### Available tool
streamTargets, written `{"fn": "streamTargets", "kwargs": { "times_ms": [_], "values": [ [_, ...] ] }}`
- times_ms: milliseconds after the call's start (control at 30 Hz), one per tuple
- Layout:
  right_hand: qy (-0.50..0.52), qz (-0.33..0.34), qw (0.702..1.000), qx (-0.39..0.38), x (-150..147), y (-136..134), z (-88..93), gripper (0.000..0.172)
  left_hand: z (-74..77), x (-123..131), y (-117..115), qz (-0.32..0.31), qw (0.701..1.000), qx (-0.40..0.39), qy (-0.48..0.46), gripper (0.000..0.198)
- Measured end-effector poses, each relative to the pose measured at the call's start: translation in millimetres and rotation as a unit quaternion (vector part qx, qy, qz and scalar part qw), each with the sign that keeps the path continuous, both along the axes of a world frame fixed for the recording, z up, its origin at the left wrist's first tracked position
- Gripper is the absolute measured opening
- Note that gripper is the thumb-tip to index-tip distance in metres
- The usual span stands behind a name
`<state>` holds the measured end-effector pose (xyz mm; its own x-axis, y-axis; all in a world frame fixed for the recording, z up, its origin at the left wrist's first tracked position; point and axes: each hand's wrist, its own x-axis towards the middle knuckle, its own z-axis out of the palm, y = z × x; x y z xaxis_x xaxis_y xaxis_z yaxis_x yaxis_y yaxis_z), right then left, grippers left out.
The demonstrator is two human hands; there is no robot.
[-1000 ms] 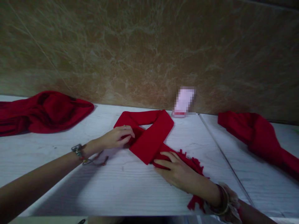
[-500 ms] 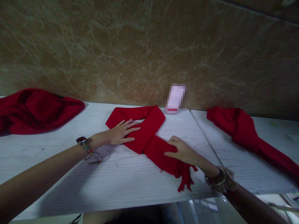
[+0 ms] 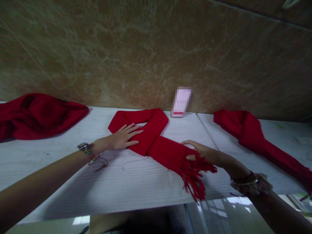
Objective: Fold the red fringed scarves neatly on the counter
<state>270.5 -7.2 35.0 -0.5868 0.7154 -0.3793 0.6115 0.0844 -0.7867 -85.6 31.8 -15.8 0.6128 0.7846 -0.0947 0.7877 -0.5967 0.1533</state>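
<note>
A red fringed scarf [image 3: 156, 139] lies folded over itself on the white table [image 3: 136, 185]. My left hand [image 3: 124, 136] rests flat on its folded left part, fingers stretched out. My right hand [image 3: 202, 152] grips the scarf's fringed end between thumb and fingers, near the tassels [image 3: 195, 178] that hang by the table's front edge.
A heap of red cloth [image 3: 39, 115] lies at the table's back left. Another red scarf [image 3: 255, 139] stretches along the right. A small pink blurred object [image 3: 181, 101] leans against the brown marble wall [image 3: 156, 52]. A seam [image 3: 209, 133] splits the tabletop right of centre.
My right hand has drawn the fringed end out to the right, straightening that stretch of the scarf. My left hand went from pinching the fold to lying flat on it.
</note>
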Motion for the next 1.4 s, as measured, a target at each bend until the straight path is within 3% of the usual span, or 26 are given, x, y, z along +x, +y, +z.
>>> {"fn": "streamTargets", "kwargs": {
  "times_ms": [67, 167, 267, 367, 467, 600, 933, 1033, 1167, 1267, 1400],
  "values": [
    [-0.087, 0.030, 0.995, 0.048, 10, 2, -1.8, 0.037, 4.7, 3, -2, -0.016, 0.999, 0.014, -0.025, 0.051],
    [-0.211, 0.036, 0.958, 0.188, 10, 4, 0.1, 0.027, 19.2, 18, -10, -0.094, 0.991, 0.050, -0.081, 0.043],
    [-0.197, 0.027, 0.920, 0.337, -14, -4, 3.8, 0.028, 31.1, 42, -21, -0.200, 0.974, 0.048, -0.094, 0.035],
    [-0.155, 0.091, 0.906, 0.383, -47, -24, -3.6, 0.029, 29.5, 61, -29, -0.259, 0.963, 0.029, -0.070, 0.031],
    [-0.204, 0.135, 0.857, 0.453, -64, -44, -23.1, 0.025, 19.5, 67, -32, -0.260, 0.963, 0.035, -0.055, 0.027],
    [-0.220, 0.156, 0.802, 0.533, -58, -53, -41.3, 0.028, 11.8, 67, -31, -0.253, 0.963, 0.067, -0.065, 0.024],
    [-0.196, 0.161, 0.756, 0.604, -56, -62, -27.0, 0.024, 11.6, 63, -32, -0.246, 0.968, 0.043, -0.027, 0.045],
    [-0.174, 0.172, 0.766, 0.595, -54, -68, -31.3, 0.022, 16.1, 60, -32, -0.263, 0.964, 0.014, -0.022, 0.045],
    [-0.160, 0.135, 0.833, 0.512, -45, -65, -34.2, 0.023, 22.7, 59, -31, -0.278, 0.960, -0.011, -0.036, 0.040],
    [-0.190, 0.120, 0.865, 0.449, -36, -58, -27.6, 0.035, 24.1, 62, -31, -0.266, 0.963, -0.012, -0.038, 0.039],
    [-0.204, 0.162, 0.912, 0.317, -22, -49, -12.4, 0.050, 22.9, 63, -32, -0.254, 0.967, -0.023, -0.024, 0.047]
  ]
}}
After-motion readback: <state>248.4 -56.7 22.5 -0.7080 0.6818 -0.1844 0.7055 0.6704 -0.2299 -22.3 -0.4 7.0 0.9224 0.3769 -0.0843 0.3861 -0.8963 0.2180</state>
